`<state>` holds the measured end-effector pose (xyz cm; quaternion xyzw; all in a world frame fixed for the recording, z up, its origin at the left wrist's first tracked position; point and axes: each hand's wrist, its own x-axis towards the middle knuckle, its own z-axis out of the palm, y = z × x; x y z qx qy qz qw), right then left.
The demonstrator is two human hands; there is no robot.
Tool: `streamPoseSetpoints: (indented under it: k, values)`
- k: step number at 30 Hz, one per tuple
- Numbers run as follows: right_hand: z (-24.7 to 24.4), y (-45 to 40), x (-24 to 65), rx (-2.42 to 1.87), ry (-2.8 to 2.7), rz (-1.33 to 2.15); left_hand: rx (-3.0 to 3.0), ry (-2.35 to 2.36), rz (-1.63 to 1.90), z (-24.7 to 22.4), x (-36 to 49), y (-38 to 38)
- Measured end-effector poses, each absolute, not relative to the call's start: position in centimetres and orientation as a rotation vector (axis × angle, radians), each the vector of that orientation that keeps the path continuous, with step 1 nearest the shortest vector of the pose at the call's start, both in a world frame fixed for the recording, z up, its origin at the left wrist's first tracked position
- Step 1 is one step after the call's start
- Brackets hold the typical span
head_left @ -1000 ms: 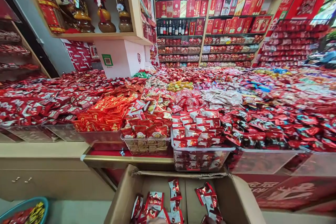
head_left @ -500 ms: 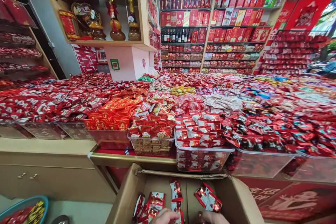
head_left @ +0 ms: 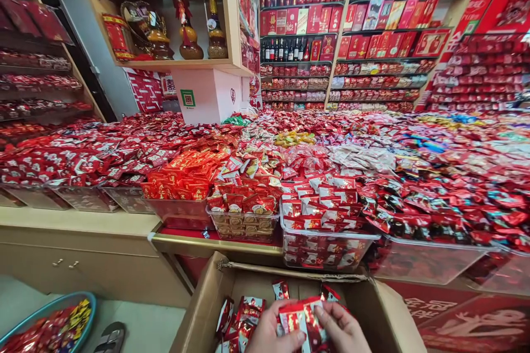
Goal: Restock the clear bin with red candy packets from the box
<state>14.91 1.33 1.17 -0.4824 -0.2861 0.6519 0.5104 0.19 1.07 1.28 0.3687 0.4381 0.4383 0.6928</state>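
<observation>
Between my two hands, over an open cardboard box (head_left: pixel 199 309), are red and white candy packets (head_left: pixel 298 317). My left hand (head_left: pixel 271 331) grips their left side, thumb across the front. At their right side my right hand (head_left: pixel 342 325) pinches them with thumb and fingers; how many packets there are I cannot tell. More loose red packets (head_left: pixel 250 309) lie in the box, mostly to the left of my hands. Just behind the box stands a clear plastic bin (head_left: pixel 327 248) heaped with similar red and white packets.
A clear bin of gold-and-red packets (head_left: pixel 244 226) and a bin of orange-red packets (head_left: pixel 178 212) stand to the left on the counter. More heaped bins (head_left: pixel 434 259) extend right. On the floor at left are a blue basin (head_left: pixel 93 309) and a slipper (head_left: pixel 111 337).
My hands have risen from low in the box and come together, now with red packets held between them. The view has shifted slightly.
</observation>
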Motion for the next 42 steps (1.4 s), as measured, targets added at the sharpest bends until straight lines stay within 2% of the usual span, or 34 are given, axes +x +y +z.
streamPoseSetpoints:
  k: [5,9,29,39,42]
  values:
    - [6.9,1.7,15.9,-1.049,-0.526,1.524,0.779,1.086,0.943,6.3,0.2,1.7]
    - [9.5,2.0,15.4,-0.986,-0.463,1.500,0.999,1.029,0.847,7.8,0.8,2.0]
    - [9.9,1.7,15.1,-0.863,-0.535,1.617,0.836,0.801,0.918,9.1,1.9,1.1]
    - [9.2,1.5,14.7,-0.866,-0.472,1.575,1.236,0.920,0.927,10.3,1.3,1.4]
    - [8.4,1.4,15.0,-0.907,-0.544,1.576,1.267,0.991,0.794,10.4,0.7,1.5]
